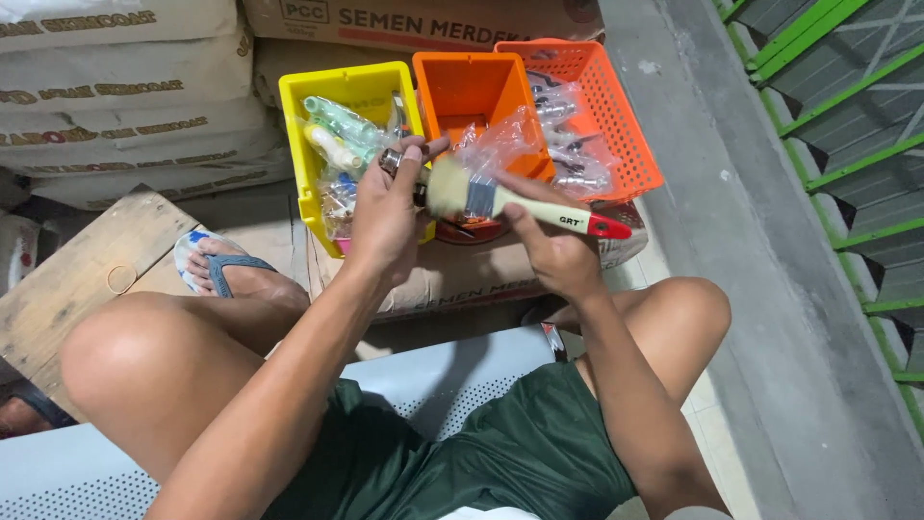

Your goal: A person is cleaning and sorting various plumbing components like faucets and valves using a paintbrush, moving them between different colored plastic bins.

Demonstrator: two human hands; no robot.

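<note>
Seated person, head view looking down over bare knees and green shorts. Left hand [385, 217] raised, fingers [412, 154] closed around a small metal fitting [390, 160], held at the fingertips just above the front edge of the yellow bin [298, 144]. Right hand [549, 252] grips the cream handle of a paintbrush [500, 200], fingers wrapped together on the handle near the metal ferrule; red handle tip points right, pale bristles point left and meet the fitting. Both items sit between the two hands, in the air over the cardboard box [452, 274] that carries the bins. Yellow bin holds bagged greenish and white parts. Orange bin [462, 91] beside it shows crumpled clear plastic at its front. Orange mesh basket [616, 125] at right holds bagged metal fittings. Stacked sacks [125, 87] behind. Left foot in a sandal [226, 270] rests on a wooden board [77, 279].
</note>
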